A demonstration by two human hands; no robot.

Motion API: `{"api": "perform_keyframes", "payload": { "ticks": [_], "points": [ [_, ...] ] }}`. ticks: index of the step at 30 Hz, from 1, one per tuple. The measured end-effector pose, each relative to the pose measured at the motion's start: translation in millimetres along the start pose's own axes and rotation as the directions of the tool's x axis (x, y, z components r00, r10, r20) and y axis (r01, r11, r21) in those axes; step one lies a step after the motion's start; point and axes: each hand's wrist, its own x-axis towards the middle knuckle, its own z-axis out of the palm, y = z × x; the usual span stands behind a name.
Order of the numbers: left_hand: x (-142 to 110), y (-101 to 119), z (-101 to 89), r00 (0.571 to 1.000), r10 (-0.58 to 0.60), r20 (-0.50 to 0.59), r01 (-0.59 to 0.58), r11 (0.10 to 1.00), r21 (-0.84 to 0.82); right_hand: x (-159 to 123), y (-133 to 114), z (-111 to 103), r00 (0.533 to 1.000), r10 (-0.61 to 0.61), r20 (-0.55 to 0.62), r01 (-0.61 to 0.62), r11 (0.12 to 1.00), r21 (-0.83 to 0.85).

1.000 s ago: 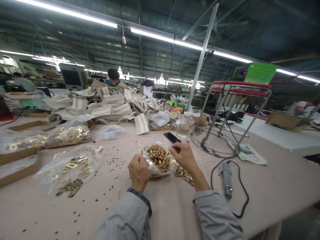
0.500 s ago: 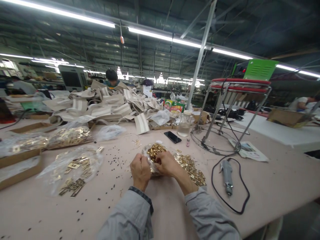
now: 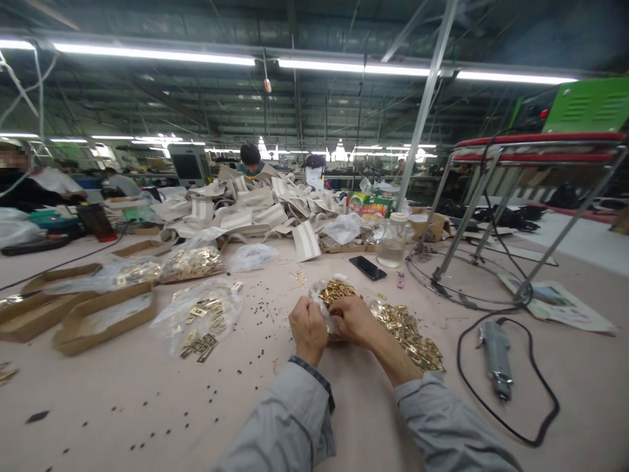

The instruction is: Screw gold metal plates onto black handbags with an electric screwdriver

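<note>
A clear plastic bag (image 3: 317,288) full of small gold metal pieces (image 3: 337,289) stands open on the table in front of me. My left hand (image 3: 308,331) is closed in a fist on the bag's near left edge. Across the bag's near right side lies my right hand (image 3: 354,320), its fingers curled in and closed on the rim; the fingertips are partly hidden. Beside my right wrist, a loose heap of gold metal pieces (image 3: 410,335) spreads over the table. Left of my hands, flat gold plates (image 3: 199,341) lie on another plastic bag (image 3: 167,321).
A grey electric screwdriver (image 3: 496,360) with a looped black cable lies at right, near a metal-legged stool (image 3: 462,236). Behind the bag are a phone (image 3: 367,267) and a glass jar (image 3: 392,242). Cardboard trays (image 3: 105,321) sit left; a strap pile (image 3: 255,203) rises behind.
My view has turned left, so everything sits farther right and more trays show at left. Both hands stay closed at the bag in nearly the same pose.
</note>
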Motion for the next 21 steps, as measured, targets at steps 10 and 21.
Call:
{"api": "perform_keyframes", "payload": {
  "ticks": [10,21],
  "points": [
    [1.1,-4.3,-0.6,1.0,0.0,-0.002,0.0,1.0,0.003,-4.0,16.6,-13.2,0.984,0.086,-0.157,-0.044,0.966,0.253],
    [1.8,-1.6,-1.6,0.999,-0.031,0.012,0.031,0.999,-0.019,-14.5,56.4,-55.1,0.961,0.24,-0.137,-0.089,0.737,0.67]
  ]
}}
